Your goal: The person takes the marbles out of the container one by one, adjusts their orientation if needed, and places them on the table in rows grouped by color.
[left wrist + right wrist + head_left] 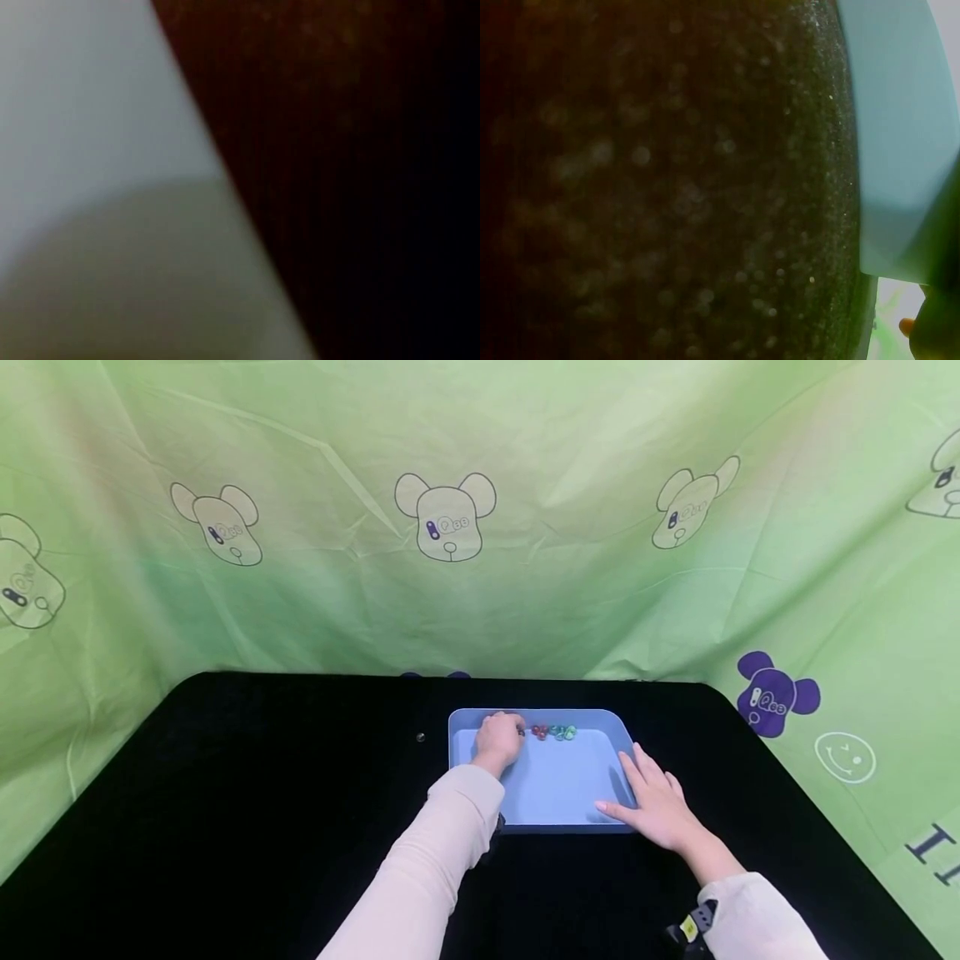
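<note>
A shallow blue tray [566,789] lies on the black cloth. Inside it, near the back wall, red marbles [540,732] sit in a small cluster beside several green marbles [564,732]. My left hand [498,739] reaches into the back left of the tray, its fingers curled down at a small dark marble [521,732] that is partly hidden by them. With fingers spread, my right hand [656,802] rests against the tray's right rim near the front corner. The right wrist view catches the tray's blue outer wall [896,135]; the left wrist view is too blurred to show the fingers.
One small clear marble [420,737] lies on the black table cloth [247,810] to the left of the tray. A green curtain [330,610] with bear-head prints hangs behind the table and along both sides.
</note>
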Tool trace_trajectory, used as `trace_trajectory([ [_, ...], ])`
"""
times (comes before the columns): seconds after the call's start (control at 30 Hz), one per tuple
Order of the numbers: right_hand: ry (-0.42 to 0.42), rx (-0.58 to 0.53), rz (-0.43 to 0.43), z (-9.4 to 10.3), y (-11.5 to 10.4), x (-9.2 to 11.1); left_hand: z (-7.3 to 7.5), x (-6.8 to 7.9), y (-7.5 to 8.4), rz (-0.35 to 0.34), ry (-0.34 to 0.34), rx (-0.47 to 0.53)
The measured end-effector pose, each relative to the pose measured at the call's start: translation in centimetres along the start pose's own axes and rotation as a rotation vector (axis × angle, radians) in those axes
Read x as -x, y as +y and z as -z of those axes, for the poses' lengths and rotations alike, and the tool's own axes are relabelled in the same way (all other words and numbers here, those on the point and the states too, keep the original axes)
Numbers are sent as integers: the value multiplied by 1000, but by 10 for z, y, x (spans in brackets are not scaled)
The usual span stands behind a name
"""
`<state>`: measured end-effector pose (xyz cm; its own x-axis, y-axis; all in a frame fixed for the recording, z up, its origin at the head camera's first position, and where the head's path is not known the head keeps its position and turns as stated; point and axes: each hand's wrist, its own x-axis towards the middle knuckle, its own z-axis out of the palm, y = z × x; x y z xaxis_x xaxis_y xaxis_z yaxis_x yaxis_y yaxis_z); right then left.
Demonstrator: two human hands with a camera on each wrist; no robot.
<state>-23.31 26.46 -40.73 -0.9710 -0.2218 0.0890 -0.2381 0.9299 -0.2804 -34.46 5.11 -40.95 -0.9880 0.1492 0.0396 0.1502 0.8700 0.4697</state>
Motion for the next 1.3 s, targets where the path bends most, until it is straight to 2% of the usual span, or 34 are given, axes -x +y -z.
trace_trajectory([
  [0.4,-3,-14,-1,1,-1,0,12,1,-15,-1,-30,151],
  [0.63,-2,-11,4,2,0,1,22,5,-13,-27,-36,200],
  [0.77,-3,-9,7,2,-1,0,18,-3,-15,-62,-42,235],
  [0.8,-4,-11,6,2,-1,0,8,-11,-21,-102,-11,258],
  [0.87,-5,-11,6,2,-1,0,4,-16,-23,-123,-10,274],
  [1.0,-1,-24,10,3,-3,1,8,-12,-20,-107,-10,326],
  [1.03,-1,-23,11,3,-3,1,18,-3,-14,-67,-39,329],
  [1.1,-3,-24,10,2,-3,1,22,0,-12,-67,-30,358],
  [1.13,-4,-21,9,2,-3,1,22,1,-13,-71,-29,369],
  [1.17,-6,-19,7,2,-3,1,12,-7,-20,-118,0,403],
  [1.3,-6,-24,7,2,-3,0,10,-9,-25,-158,8,456],
])
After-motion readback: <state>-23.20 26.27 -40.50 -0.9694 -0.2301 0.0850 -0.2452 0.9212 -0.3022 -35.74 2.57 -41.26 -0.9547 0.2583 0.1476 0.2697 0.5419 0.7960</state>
